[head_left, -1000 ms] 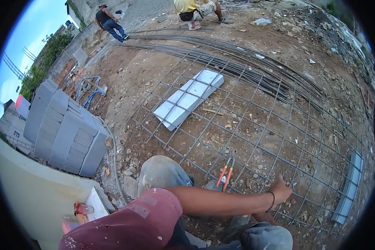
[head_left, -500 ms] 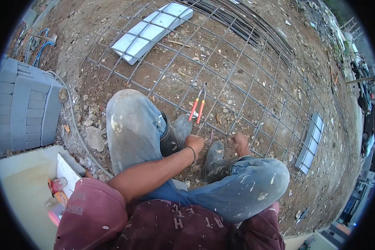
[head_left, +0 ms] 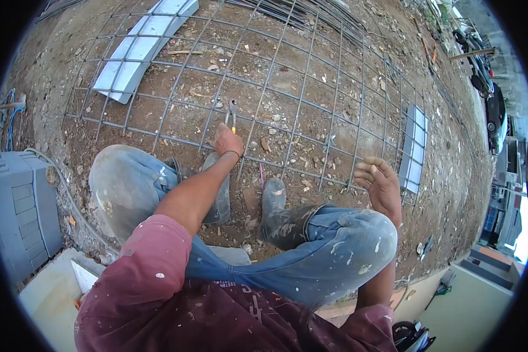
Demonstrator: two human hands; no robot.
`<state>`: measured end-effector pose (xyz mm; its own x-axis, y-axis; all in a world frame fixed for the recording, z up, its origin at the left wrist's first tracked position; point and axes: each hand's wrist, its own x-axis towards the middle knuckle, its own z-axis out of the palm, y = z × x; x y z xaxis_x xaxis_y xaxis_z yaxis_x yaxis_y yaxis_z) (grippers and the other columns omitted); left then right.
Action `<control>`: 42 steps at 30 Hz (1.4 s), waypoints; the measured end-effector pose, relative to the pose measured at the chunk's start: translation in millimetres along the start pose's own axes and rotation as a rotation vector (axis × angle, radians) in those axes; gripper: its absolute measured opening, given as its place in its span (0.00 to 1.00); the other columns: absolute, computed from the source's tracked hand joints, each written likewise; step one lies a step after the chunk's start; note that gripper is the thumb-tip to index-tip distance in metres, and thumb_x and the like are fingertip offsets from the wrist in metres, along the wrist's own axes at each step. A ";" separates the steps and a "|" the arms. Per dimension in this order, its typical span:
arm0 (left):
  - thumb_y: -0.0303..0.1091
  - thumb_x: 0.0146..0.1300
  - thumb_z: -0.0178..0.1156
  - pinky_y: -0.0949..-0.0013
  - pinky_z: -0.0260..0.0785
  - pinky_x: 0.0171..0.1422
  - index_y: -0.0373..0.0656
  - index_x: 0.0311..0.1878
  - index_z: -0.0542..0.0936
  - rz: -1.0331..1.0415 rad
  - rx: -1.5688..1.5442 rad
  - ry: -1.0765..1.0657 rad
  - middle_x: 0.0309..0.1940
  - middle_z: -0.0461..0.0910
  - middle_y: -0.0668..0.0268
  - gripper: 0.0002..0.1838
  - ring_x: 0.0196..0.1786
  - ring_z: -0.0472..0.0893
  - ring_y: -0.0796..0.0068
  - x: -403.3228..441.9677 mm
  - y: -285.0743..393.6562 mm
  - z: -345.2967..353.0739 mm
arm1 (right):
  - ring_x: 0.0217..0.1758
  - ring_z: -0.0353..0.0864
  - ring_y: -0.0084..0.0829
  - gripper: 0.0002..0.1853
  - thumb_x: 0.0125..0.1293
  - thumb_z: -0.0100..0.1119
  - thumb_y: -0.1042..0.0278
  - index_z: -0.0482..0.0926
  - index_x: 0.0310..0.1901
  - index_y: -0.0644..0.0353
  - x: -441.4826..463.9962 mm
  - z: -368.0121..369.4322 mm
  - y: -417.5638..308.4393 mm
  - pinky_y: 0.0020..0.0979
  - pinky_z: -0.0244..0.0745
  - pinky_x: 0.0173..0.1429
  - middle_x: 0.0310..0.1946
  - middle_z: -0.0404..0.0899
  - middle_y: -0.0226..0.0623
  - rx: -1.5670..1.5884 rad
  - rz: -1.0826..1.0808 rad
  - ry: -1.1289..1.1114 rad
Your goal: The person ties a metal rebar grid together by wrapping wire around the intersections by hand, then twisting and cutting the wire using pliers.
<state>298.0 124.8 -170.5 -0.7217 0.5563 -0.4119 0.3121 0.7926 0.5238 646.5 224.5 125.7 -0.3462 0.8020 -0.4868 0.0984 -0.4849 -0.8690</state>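
My left hand (head_left: 227, 141), with a dark band at the wrist, is closed around the handles of the pliers (head_left: 233, 110). Their metal head points away from me over the steel rebar mesh (head_left: 299, 98), and most of the handles are hidden under my fingers. Off to the right, my right hand (head_left: 379, 180) is raised, palm partly showing and fingers apart from the thumb. It is beside the near right part of the mesh, and I see nothing in it. A thin pink stick (head_left: 261, 174) lies on the dirt between my boots.
Pale blocks sit under the mesh at the left (head_left: 136, 56) and right (head_left: 415, 149). Loose steel bars (head_left: 328, 23) lie beyond it. Stacked grey blocks (head_left: 24, 205) and a hose (head_left: 70, 188) are on my left. My boots (head_left: 274, 202) stand close to the mesh's near edge.
My left hand has moved forward and taken hold of the pliers, which were lying on the mesh. My right hand has moved right and lifted away from near my boot. The view has shifted right.
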 end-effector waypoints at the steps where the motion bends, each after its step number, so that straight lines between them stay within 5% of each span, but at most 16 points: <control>1: 0.32 0.59 0.66 0.48 0.73 0.63 0.35 0.54 0.70 0.009 0.002 0.124 0.51 0.81 0.42 0.23 0.57 0.82 0.45 -6.9 9.6 -6.8 | 0.49 0.88 0.35 0.16 0.75 0.59 0.70 0.75 0.59 0.68 -7.8 -2.2 -15.9 0.36 0.84 0.55 0.50 0.85 0.49 0.011 -0.018 0.014; 5: 0.31 0.59 0.63 0.48 0.74 0.62 0.34 0.50 0.73 -0.007 -0.294 0.204 0.46 0.81 0.45 0.18 0.53 0.84 0.49 -11.5 72.7 -5.5 | 0.48 0.87 0.30 0.17 0.74 0.60 0.70 0.75 0.59 0.69 -24.7 5.3 -69.4 0.31 0.83 0.53 0.48 0.86 0.47 -0.399 -0.136 0.069; 7: 0.36 0.63 0.64 0.52 0.78 0.52 0.34 0.52 0.72 -0.216 -0.788 -0.438 0.42 0.81 0.51 0.20 0.52 0.85 0.58 -58.5 152.5 -89.4 | 0.48 0.86 0.30 0.19 0.73 0.63 0.68 0.75 0.59 0.70 -16.9 28.9 -87.7 0.30 0.83 0.53 0.47 0.86 0.47 -0.481 -0.174 -0.070; 11: 0.34 0.73 0.56 0.64 0.78 0.37 0.39 0.46 0.75 0.076 -1.384 -0.744 0.36 0.79 0.63 0.08 0.35 0.82 0.71 -116.6 217.4 -75.7 | 0.47 0.86 0.30 0.25 0.73 0.66 0.54 0.75 0.59 0.67 11.5 66.1 -73.4 0.31 0.84 0.50 0.47 0.85 0.43 -0.487 0.125 -0.156; 13: 0.39 0.78 0.54 0.64 0.78 0.44 0.40 0.50 0.75 0.101 -1.250 -1.019 0.45 0.80 0.61 0.11 0.42 0.81 0.72 -161.0 227.9 -92.8 | 0.42 0.86 0.29 0.25 0.73 0.67 0.51 0.76 0.57 0.65 11.9 89.0 -65.5 0.31 0.84 0.45 0.46 0.84 0.41 -0.381 0.217 -0.200; 17: 0.48 0.82 0.50 0.62 0.74 0.58 0.41 0.59 0.76 0.109 -1.182 -1.031 0.55 0.80 0.60 0.19 0.55 0.80 0.71 -193.1 202.9 -99.3 | 0.30 0.83 0.24 0.25 0.71 0.68 0.46 0.76 0.53 0.60 18.1 70.2 -33.0 0.29 0.82 0.32 0.39 0.83 0.36 -0.452 0.217 -0.425; 19: 0.52 0.82 0.47 0.54 0.62 0.74 0.43 0.69 0.73 0.222 -1.182 -1.226 0.63 0.77 0.60 0.25 0.67 0.73 0.67 -184.5 167.3 -96.2 | 0.26 0.80 0.21 0.21 0.70 0.70 0.53 0.77 0.50 0.61 6.2 74.8 -21.9 0.27 0.78 0.27 0.32 0.82 0.33 -0.475 0.263 -0.394; 21: 0.49 0.82 0.48 0.43 0.52 0.78 0.44 0.74 0.70 0.112 -0.935 -1.059 0.70 0.73 0.60 0.27 0.74 0.66 0.60 -175.9 134.7 -76.3 | 0.25 0.78 0.21 0.12 0.67 0.71 0.64 0.79 0.44 0.61 2.1 72.7 -3.0 0.30 0.78 0.29 0.27 0.80 0.31 -0.794 0.268 -0.421; 22: 0.46 0.81 0.50 0.41 0.50 0.79 0.43 0.74 0.69 0.140 -0.850 -1.065 0.72 0.71 0.59 0.26 0.76 0.64 0.58 -154.8 114.7 -48.4 | 0.29 0.85 0.35 0.08 0.67 0.64 0.69 0.82 0.39 0.65 11.7 62.9 19.0 0.40 0.82 0.36 0.29 0.85 0.41 -1.028 0.139 -0.359; 23: 0.44 0.79 0.52 0.40 0.53 0.77 0.41 0.72 0.71 -0.101 -0.889 -0.944 0.69 0.74 0.57 0.25 0.74 0.67 0.57 -146.5 104.8 -39.1 | 0.29 0.85 0.35 0.08 0.67 0.64 0.69 0.82 0.39 0.65 22.2 52.1 36.4 0.40 0.82 0.36 0.29 0.85 0.41 -1.023 0.156 -0.345; 25: 0.40 0.75 0.56 0.40 0.59 0.73 0.40 0.66 0.75 -0.509 -1.033 -0.660 0.62 0.78 0.55 0.22 0.66 0.74 0.57 -126.2 68.7 -2.2 | 0.42 0.89 0.50 0.12 0.69 0.60 0.66 0.84 0.41 0.68 38.5 38.4 53.2 0.49 0.83 0.49 0.38 0.88 0.54 -1.790 -0.168 -0.317; 29: 0.37 0.70 0.59 0.41 0.67 0.65 0.38 0.54 0.77 -0.601 -0.752 -0.433 0.51 0.82 0.53 0.15 0.53 0.81 0.60 -94.6 -31.0 101.6 | 0.55 0.86 0.56 0.15 0.70 0.57 0.63 0.85 0.46 0.68 36.2 46.4 25.3 0.53 0.81 0.57 0.47 0.85 0.61 -1.848 0.123 -0.223; 32: 0.40 0.72 0.63 0.46 0.64 0.71 0.40 0.61 0.75 -0.633 -0.839 -0.838 0.64 0.78 0.59 0.21 0.66 0.77 0.63 -59.1 -89.4 206.2 | 0.55 0.86 0.54 0.16 0.71 0.57 0.62 0.86 0.47 0.67 50.1 25.1 27.8 0.52 0.81 0.59 0.48 0.85 0.60 -1.853 0.094 -0.128; 35: 0.49 0.76 0.60 0.50 0.63 0.73 0.45 0.62 0.76 -0.714 -0.936 -0.750 0.74 0.70 0.65 0.21 0.74 0.70 0.65 -114.6 4.8 98.1 | 0.54 0.86 0.55 0.17 0.71 0.57 0.60 0.86 0.47 0.67 53.9 9.5 26.2 0.52 0.81 0.58 0.48 0.85 0.60 -1.754 0.190 0.005; 39: 0.53 0.78 0.57 0.52 0.63 0.74 0.48 0.58 0.77 -0.728 -0.934 -0.834 0.71 0.75 0.67 0.19 0.71 0.75 0.66 -103.5 22.3 123.4 | 0.50 0.87 0.56 0.18 0.69 0.58 0.57 0.86 0.43 0.68 56.2 -15.6 8.8 0.51 0.80 0.55 0.43 0.86 0.60 -1.662 0.160 -0.018; 42: 0.50 0.75 0.62 0.58 0.71 0.68 0.47 0.50 0.81 -0.657 -1.046 -0.746 0.48 0.89 0.70 0.16 0.54 0.87 0.71 -112.0 13.5 118.9 | 0.41 0.87 0.52 0.17 0.67 0.62 0.56 0.86 0.40 0.66 54.7 -41.6 -3.9 0.48 0.79 0.47 0.37 0.86 0.56 -1.530 0.178 0.017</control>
<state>456.5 102.9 -205.9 0.0325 0.4268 -0.9038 -0.7666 0.5909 0.2514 666.0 284.7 98.8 -0.2173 0.7833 -0.5824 0.9717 0.2301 -0.0530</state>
